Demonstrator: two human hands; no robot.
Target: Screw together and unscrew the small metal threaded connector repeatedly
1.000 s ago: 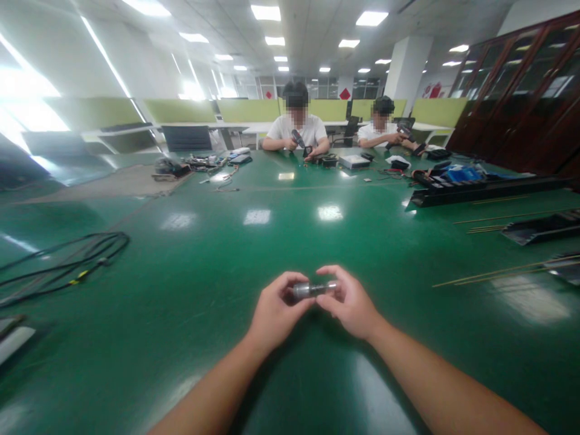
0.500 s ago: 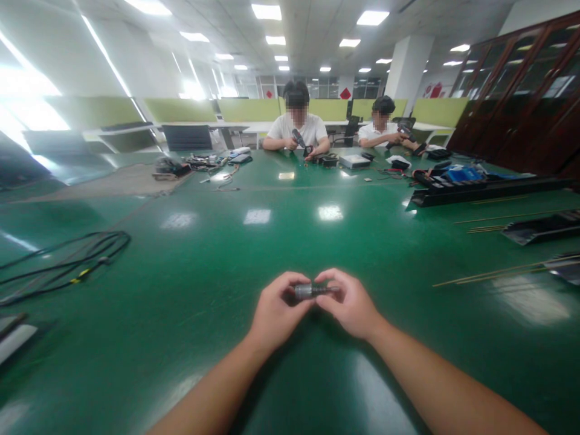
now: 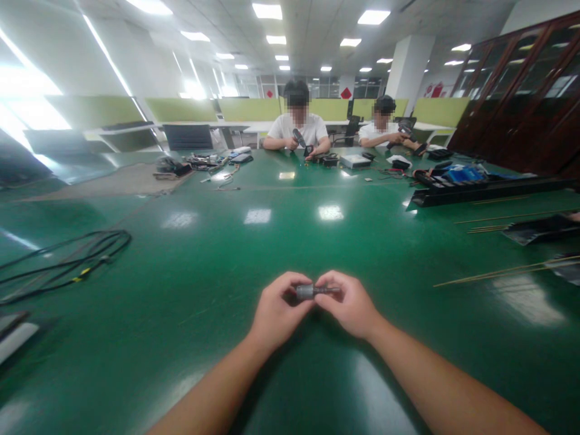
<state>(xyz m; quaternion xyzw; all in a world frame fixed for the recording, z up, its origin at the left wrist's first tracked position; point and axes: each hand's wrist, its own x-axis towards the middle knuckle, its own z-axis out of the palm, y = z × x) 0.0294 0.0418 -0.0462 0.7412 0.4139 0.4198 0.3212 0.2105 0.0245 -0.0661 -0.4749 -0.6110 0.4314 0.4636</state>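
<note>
A small grey metal cylinder (image 3: 309, 291) is held just above the green table (image 3: 217, 266), level and pointing left to right. My left hand (image 3: 276, 311) grips its thicker left end with thumb and fingers. My right hand (image 3: 351, 305) pinches the thinner right end, and its fingertips almost touch those of the left hand. Much of the cylinder is hidden by the fingers. Both forearms reach in from the bottom edge.
A loop of black cables (image 3: 67, 260) lies at the left. Thin brass rods (image 3: 502, 272) and black trays (image 3: 480, 190) lie at the right. Two people (image 3: 296, 130) in white shirts sit at the far side with tools and small parts (image 3: 199, 163).
My hands have closed in on each other, and less of the cylinder shows between them. Nothing else on the table has moved.
</note>
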